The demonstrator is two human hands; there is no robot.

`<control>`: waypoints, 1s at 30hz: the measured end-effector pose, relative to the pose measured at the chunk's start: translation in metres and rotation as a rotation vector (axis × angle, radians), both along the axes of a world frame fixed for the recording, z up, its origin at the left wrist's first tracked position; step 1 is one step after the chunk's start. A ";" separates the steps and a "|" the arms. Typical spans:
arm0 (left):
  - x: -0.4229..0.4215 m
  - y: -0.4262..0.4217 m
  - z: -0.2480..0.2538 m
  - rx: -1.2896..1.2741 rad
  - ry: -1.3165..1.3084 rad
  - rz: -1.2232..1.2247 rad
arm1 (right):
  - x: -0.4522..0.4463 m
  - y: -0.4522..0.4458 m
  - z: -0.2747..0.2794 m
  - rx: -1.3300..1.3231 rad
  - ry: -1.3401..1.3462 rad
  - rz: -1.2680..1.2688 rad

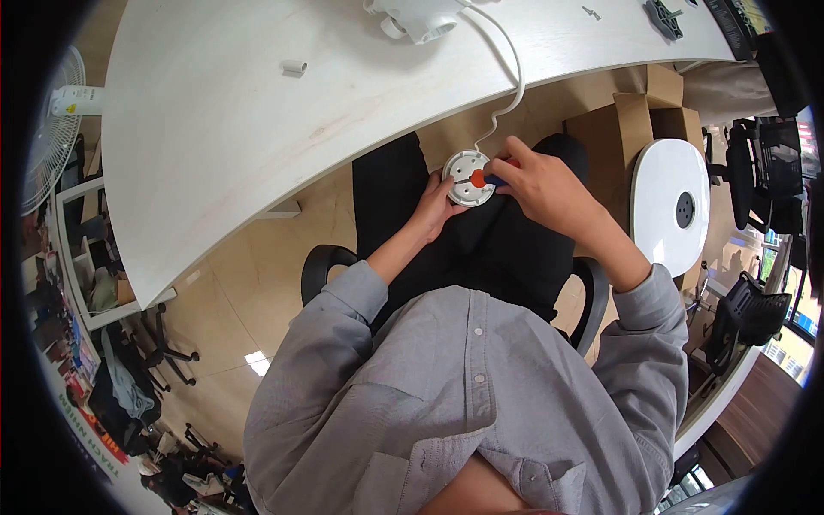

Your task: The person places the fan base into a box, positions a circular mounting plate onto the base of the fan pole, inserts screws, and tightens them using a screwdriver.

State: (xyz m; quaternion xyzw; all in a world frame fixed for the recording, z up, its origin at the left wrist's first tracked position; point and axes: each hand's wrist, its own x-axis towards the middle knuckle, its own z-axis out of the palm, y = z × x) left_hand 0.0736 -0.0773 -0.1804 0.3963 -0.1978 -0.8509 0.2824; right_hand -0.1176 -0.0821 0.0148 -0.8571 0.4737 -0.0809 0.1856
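My left hand [435,208] grips the left edge of a round white plastic base [465,163] above my lap, its fingers wrapped at the rim. In my right hand [547,187] is a screwdriver [479,178] with a red and blue handle. Its shaft points left across the face of the base, toward my left thumb. Whether the tip sits in a screw is too small to tell. A white cord [520,75] runs from the top of the base up to a white plastic housing [421,21] on the table.
The white table [257,129] curves in front of my knees. On it lie a small grey-white cylinder [294,67], tiny grey parts [591,13] and a dark grey bracket [664,19]. A cardboard box [601,137] and a white oval panel [665,197] stand at right, a fan [60,129] at left.
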 end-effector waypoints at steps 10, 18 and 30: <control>0.001 0.000 -0.002 -0.007 0.010 0.000 | 0.005 0.007 0.008 0.032 -0.067 -0.151; 0.000 0.001 -0.002 -0.002 -0.001 0.009 | 0.001 0.006 0.004 -0.015 0.026 -0.063; 0.000 0.000 -0.002 0.001 -0.014 0.003 | -0.006 0.009 -0.010 -0.026 -0.067 -0.022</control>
